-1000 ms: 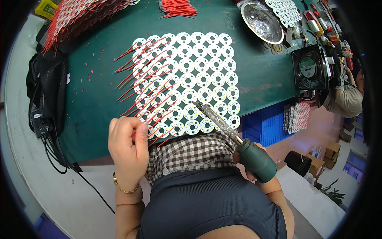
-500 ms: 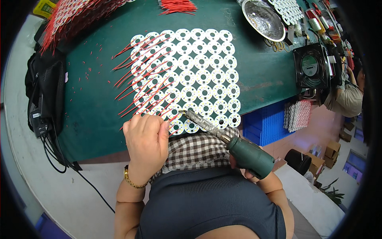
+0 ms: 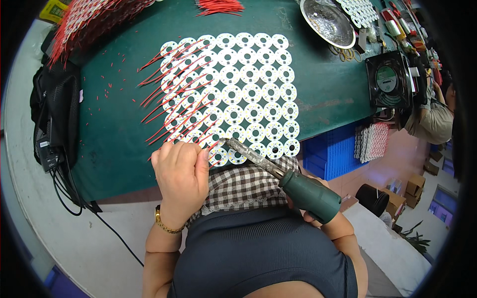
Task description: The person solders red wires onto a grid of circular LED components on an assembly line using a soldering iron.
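Shallow metal bowl [image 3: 343,40], round, on the green desk [image 3: 335,94], far right; tan loops [image 3: 342,53] just beside it. Black square-framed fan [image 3: 387,79], round hub, at the right edge. Black bag [image 3: 63,107], left edge; dark cables [image 3: 63,191] hanging below. Yellow item [image 3: 53,11], upper left corner, partly cut off. Blue crate [image 3: 325,156], below desk level. Black bin [image 3: 371,198]; cardboard boxes [image 3: 415,186]; green plant [image 3: 416,243]. Co-worker [image 3: 433,123], pale top, far right.

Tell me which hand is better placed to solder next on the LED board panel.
Likely the right hand: it holds the soldering iron, tip at the LED board panel. The left hand, over red wires, shows no iron.
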Tool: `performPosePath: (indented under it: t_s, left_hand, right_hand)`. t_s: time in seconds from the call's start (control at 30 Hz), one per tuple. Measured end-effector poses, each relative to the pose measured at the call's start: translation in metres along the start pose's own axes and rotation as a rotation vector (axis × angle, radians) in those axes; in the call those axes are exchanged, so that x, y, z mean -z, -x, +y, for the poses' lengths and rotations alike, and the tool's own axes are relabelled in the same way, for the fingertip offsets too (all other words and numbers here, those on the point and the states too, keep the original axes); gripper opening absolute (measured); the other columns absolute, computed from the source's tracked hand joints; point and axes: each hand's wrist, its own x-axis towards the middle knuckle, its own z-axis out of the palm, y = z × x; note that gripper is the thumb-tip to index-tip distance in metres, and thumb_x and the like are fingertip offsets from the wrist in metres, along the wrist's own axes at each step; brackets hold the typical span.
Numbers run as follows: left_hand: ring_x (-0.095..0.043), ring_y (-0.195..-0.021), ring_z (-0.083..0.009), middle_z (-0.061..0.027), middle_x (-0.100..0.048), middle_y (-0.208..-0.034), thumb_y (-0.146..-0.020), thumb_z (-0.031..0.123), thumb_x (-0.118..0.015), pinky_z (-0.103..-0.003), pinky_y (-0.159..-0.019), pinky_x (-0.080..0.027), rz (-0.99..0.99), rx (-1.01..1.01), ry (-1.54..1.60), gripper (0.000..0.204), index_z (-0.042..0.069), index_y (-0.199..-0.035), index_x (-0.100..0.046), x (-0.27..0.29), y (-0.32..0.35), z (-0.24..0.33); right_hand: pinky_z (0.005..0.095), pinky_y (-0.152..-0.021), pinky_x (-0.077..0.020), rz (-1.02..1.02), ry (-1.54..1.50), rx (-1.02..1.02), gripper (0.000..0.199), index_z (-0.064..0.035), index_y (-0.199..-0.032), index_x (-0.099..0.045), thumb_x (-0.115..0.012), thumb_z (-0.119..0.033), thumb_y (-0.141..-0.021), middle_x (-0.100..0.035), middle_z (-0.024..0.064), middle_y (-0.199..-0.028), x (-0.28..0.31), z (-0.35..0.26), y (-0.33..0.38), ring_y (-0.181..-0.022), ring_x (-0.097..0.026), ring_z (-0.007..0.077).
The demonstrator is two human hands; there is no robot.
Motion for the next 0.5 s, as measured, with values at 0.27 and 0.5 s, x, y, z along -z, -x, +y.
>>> performPosePath:
  t_s: [0.27, 0.5]
  left_hand:
    - [-0.045, -0.067, -0.023, -0.0045, -0.051, -0.07, -0.088, 0.01, -0.06, -0.036, -0.068, -0.032, -0.012, -0.017, -0.028, 0.012, 0.007, -0.078, -0.054, 0.002, 0.0, -0.002]
    - [-0.044, -0.064, -0.0202, -0.0052, -0.051, -0.07, -0.088, 0.009, -0.061, -0.033, -0.064, -0.032, -0.048, -0.026, -0.015, 0.012, 0.005, -0.078, -0.054, 0.018, 0.0, -0.002]
  right_hand:
    - [0.0311, -0.068, -0.0535, 0.1, -0.049, -0.231, 0.072, -0.0039, -0.098, -0.068, -0.071, -0.069, -0.068, -0.069, 0.0057, -0.087, -0.004, -0.021, 0.001, -0.077, -0.068, 0.0233]
    - [0.0255, -0.06, -0.044, 0.232, -0.251, -0.279, 0.087, -0.0057, -0.104, -0.06, -0.067, -0.08, -0.06, -0.06, 0.0016, -0.072, -0.012, -0.014, 0.001, -0.064, -0.056, 0.012]
